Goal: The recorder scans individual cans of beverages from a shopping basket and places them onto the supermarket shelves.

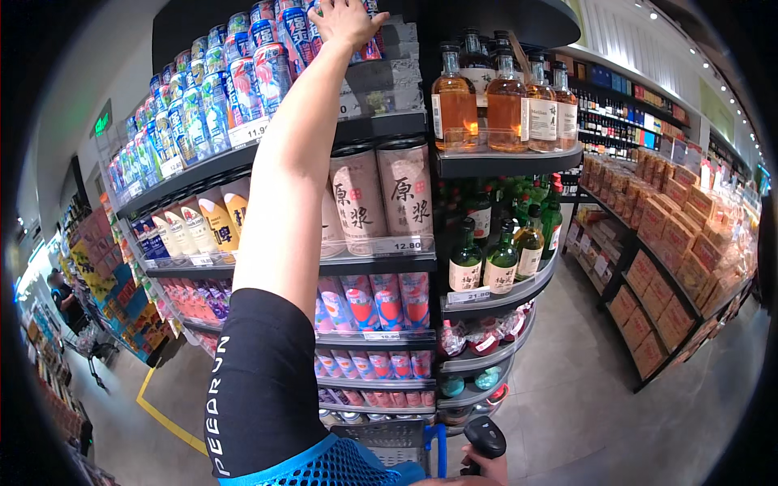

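My left arm stretches up across the shelves. My left hand [347,25], fingers spread, is at the front of the top row of blue and red drink cans [296,36]; whether it touches them I cannot tell. Beside it, to the right, are grey stepped display risers [398,73]. Low in the view, my right hand [491,466] is wrapped around the handle of a black handheld device [485,436], which looks like a barcode scanner. A grey basket or cart with a blue edge [439,449] stands just left of that hand, partly hidden by my blue mesh garment.
Large brown cans [406,188] fill the shelf below. Amber bottles [453,109] and green bottles [467,261] stand on rounded shelves to the right. Boxed goods [662,225] line a rack across the aisle. At the far left, a person [64,297] is near a shopping cart [91,349].
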`<state>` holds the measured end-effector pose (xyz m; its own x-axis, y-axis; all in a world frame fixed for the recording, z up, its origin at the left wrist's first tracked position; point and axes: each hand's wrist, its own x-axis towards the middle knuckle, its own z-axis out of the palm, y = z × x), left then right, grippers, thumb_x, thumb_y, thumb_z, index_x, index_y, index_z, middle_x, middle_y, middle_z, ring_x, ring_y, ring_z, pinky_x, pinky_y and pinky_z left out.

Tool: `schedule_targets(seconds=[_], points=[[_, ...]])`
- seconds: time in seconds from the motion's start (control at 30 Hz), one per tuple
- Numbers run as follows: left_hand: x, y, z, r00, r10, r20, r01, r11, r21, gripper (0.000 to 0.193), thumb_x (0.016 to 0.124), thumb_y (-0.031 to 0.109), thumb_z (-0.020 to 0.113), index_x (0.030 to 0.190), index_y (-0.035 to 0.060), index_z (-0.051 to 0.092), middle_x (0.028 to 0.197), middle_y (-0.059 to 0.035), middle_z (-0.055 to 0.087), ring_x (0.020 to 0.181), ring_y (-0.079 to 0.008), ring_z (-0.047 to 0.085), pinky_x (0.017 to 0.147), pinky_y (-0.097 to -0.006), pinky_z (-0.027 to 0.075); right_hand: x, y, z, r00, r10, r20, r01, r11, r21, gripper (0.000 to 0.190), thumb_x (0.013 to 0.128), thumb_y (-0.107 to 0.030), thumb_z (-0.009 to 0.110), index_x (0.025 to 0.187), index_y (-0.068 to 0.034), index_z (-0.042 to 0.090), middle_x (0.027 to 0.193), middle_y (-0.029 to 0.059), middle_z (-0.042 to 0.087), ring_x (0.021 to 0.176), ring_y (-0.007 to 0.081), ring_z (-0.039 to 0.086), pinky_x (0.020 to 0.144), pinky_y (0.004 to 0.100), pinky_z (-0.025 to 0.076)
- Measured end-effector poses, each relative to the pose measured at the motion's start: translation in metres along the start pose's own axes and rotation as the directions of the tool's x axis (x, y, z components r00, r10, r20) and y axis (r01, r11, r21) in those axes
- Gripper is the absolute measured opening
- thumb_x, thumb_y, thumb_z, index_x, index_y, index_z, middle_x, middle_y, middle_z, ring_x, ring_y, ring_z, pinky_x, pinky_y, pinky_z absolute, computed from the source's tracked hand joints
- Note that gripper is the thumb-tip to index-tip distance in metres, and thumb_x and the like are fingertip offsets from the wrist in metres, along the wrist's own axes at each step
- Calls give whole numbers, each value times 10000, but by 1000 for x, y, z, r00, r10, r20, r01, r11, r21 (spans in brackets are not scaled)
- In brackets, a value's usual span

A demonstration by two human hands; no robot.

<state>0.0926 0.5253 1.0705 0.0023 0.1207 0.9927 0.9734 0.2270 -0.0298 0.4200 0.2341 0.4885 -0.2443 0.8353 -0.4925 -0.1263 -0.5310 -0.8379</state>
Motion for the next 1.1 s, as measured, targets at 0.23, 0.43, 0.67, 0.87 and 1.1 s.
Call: schedule_targets(seconds=[0.23,0.43,0.67,0.87,1.1], points=[[-40,15,-38,994,112,-9,-109,977,182,998,653,522,747,1338,-68,325,1351,-220,399,1292,-367,326,1061,-510,241,15,14,-3,997,15,82,-15,1000,2,127,804,-167,637,800,-74,551,628,33,507,449,126,470,405,261,336],[-52,16,-35,974,153,170,-173,979,108,853,689,494,735,1238,-77,418,911,-185,664,843,-295,649,874,-453,443,53,54,-16,940,-273,204,251,960,126,286,743,-22,721,1003,-10,601,767,54,632,636,144,606,598,282,489],[-43,-11,4,980,96,174,-99,995,6,851,695,580,702,1162,-52,377,844,-208,675,790,-328,679,664,-401,542,48,52,-18,941,-254,222,232,965,123,355,743,5,705,1075,3,579,780,61,634,638,141,606,604,279,489],[-48,-2,-5,981,55,187,-69,995,68,792,699,608,684,1093,-39,454,858,-211,674,811,-314,680,693,-402,542,43,56,-28,940,-251,233,228,966,120,363,746,6,703,1085,6,574,779,59,635,626,136,605,591,269,483],[-43,-16,-1,968,0,252,4,1000,-15,776,646,698,658,938,-20,621,923,-217,664,917,-356,649,776,-430,518,25,47,-28,959,-228,165,216,972,90,339,737,-45,732,1044,-24,589,778,37,622,610,130,595,564,263,460]])
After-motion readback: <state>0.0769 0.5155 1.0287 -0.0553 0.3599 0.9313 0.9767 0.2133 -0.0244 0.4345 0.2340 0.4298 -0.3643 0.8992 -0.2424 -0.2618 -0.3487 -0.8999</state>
